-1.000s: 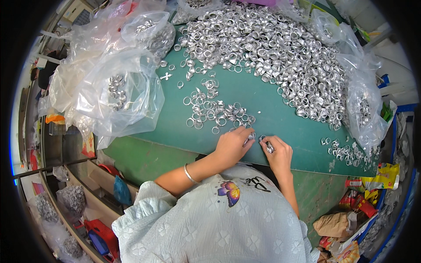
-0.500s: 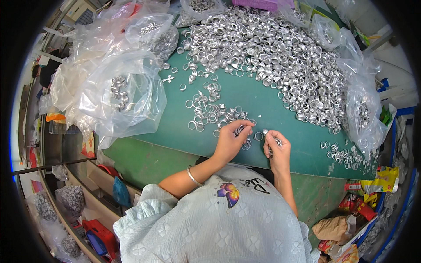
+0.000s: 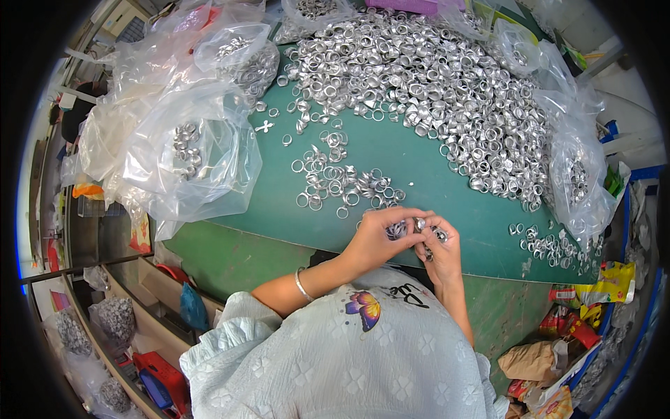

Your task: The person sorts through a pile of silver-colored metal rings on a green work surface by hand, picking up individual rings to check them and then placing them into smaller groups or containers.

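My left hand [image 3: 380,236] is curled around several silver rings [image 3: 396,230], and its fingertips reach across to my right hand [image 3: 444,253]. The right hand is closed too, with rings [image 3: 438,234] showing between its fingers. One ring [image 3: 419,224] sits where the fingertips of both hands meet; which hand bears it I cannot tell. Just beyond the hands lies a small loose group of rings [image 3: 337,183] on the green tabletop [image 3: 293,228]. A large heap of silver rings [image 3: 419,77] covers the far part of the table.
Clear plastic bags [image 3: 195,150] with some rings lie at the left, and another bag [image 3: 576,167] lies at the right. A smaller ring pile [image 3: 555,249] is near the right front edge. A cross-shaped piece [image 3: 264,126] and a purple basket [image 3: 405,5] are farther back.
My left hand has moved right and slightly nearer, away from the small ring group, to meet my right hand. The right hand has stayed almost in place.
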Demonstrator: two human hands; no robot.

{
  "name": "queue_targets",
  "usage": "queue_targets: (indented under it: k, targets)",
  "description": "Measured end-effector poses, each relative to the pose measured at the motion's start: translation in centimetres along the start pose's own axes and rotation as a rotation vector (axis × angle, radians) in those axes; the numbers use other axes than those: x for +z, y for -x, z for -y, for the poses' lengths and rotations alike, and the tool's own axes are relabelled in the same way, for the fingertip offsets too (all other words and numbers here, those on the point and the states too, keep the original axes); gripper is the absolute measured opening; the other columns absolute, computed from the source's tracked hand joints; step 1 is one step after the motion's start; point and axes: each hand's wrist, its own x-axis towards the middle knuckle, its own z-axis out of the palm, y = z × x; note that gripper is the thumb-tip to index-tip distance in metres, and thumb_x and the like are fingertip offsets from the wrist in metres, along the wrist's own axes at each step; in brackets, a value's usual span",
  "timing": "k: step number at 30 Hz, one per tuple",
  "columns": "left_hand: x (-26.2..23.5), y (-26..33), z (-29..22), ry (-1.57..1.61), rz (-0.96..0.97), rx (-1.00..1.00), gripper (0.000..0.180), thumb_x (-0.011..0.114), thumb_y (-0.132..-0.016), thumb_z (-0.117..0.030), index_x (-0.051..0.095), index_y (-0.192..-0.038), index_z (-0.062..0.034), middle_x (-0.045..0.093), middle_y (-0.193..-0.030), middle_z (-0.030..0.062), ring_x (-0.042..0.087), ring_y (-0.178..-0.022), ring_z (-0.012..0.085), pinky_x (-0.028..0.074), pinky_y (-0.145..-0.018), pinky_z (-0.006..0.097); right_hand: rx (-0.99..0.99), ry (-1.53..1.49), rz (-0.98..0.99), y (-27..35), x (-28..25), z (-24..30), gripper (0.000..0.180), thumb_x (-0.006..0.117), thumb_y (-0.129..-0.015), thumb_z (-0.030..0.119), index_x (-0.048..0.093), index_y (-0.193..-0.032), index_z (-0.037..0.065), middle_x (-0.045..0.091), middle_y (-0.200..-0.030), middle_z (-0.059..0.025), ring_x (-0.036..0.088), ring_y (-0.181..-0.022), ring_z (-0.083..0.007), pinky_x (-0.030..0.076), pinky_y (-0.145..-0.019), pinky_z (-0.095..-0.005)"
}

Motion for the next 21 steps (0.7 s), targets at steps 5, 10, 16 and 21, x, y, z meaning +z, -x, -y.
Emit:
queue_targets:
  k: [5,10,16,21]
  targets:
    - [-0.1,0.2,0.0,-0.069,0.004,0.095,0.035,0.071,-0.067,-0.006,0.062,-0.101,-0.0035,0.058,-0.07,0.0038,0.052,-0.063,0.0113,0.043,-0.065,0.026,-0.076,0.068,0.002,0.3,0.4,0.0,0.005,0.058,-0.08,0.0,0.055,-0.084,-0.001,0.052,-0.089,-0.0061,0.046,-0.054,-0.0076,0.035,-0.042,-0.0178]
    - [-0.3,0.4,0.4,-0.054,0.008,0.105,0.034,0.072,-0.066,-0.007,0.063,-0.099,-0.0038,0.059,-0.072,0.0048,0.053,-0.064,0.0135,0.043,-0.066,0.026,-0.132,0.147,0.01,0.3,0.8,0.1,0.004,0.057,-0.08,-0.001,0.056,-0.084,-0.001,0.052,-0.087,-0.0058,0.046,-0.053,-0.0079,0.035,-0.042,-0.018]
    - [-0.3,0.4,0.5,-0.029,0.006,0.092,0.032,0.071,-0.068,-0.006,0.063,-0.099,-0.0037,0.059,-0.074,0.0059,0.053,-0.067,0.0148,0.043,-0.067,0.027,-0.088,0.083,0.0,0.5,0.8,-0.1,0.009,0.058,-0.083,0.008,0.056,-0.085,-0.001,0.052,-0.079,-0.006,0.046,-0.052,-0.0082,0.033,-0.041,-0.0182]
    - [-0.6,0.4,0.7,0.07,0.02,0.016,0.029,0.067,-0.073,-0.005,0.061,-0.102,-0.0038,0.058,-0.073,0.0037,0.051,-0.059,0.0107,0.04,-0.055,0.021,-0.038,0.042,-0.019,0.4,0.5,-0.1,0.019,0.056,-0.086,0.018,0.053,-0.083,0.0,0.051,-0.075,-0.0059,0.045,-0.052,-0.008,0.031,-0.04,-0.0183]
